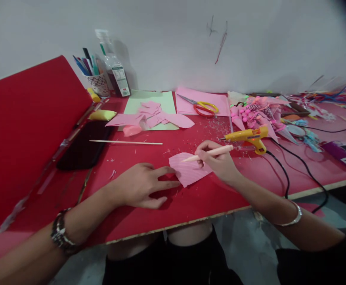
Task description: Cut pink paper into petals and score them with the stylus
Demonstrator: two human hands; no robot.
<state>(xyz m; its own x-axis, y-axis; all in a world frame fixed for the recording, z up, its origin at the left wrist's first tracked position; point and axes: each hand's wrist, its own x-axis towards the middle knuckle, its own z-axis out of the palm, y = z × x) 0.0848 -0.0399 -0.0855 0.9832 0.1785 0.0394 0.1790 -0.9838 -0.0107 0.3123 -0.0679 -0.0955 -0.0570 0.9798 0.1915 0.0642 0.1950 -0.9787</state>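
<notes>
Plainly, the red bench (173, 213) dominated my remote view. On it, the left hand (144, 185) rested palm down, fingers spread, gripping nothing, fingertips at one edge of the pink paper (187, 174). The right hand (220, 164) was curled around a pale pointed tool (222, 151). The paper lay between both hands, near the bench's front edge. I judged that steady fingertip pressure and light, even strokes suited the thin sheet; whether the tip touched, I couldn't tell.
</notes>
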